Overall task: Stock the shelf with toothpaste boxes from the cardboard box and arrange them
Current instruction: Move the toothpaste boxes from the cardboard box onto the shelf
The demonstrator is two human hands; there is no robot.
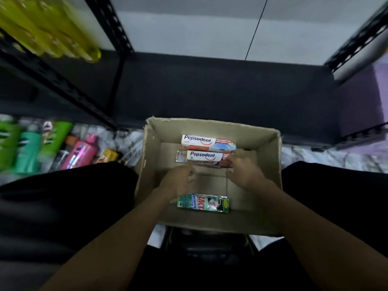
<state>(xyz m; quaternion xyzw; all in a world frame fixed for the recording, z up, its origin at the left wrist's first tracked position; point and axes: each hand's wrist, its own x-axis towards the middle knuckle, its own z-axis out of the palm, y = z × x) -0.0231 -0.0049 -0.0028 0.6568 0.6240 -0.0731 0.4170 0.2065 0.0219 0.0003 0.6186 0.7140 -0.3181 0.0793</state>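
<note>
Toothpaste box (204, 157) lies in cardboard box (270, 164), right hand (244, 172) fingers gripping its end, left hand (180, 181) curled just beside

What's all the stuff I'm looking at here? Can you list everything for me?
Cardboard box: one, brown, open, on the floor between the person's knees.
Pepsodent toothpaste boxes: two, white and red, lying flat at the far end of the box, one behind the other.
Green toothpaste box: one, green and silver, at the near end of the box.
Metal shelf rack: black frame, ahead; its low shelf holds nothing visible.
Yellow bottles: several, blurred, upper shelf on the left.
Bottles on the floor: green, teal and pink, at left; count unclear.
Left hand: in the box, fingers curled, by the nearer Pepsodent box.
Right hand: touching that box's right end.
</note>
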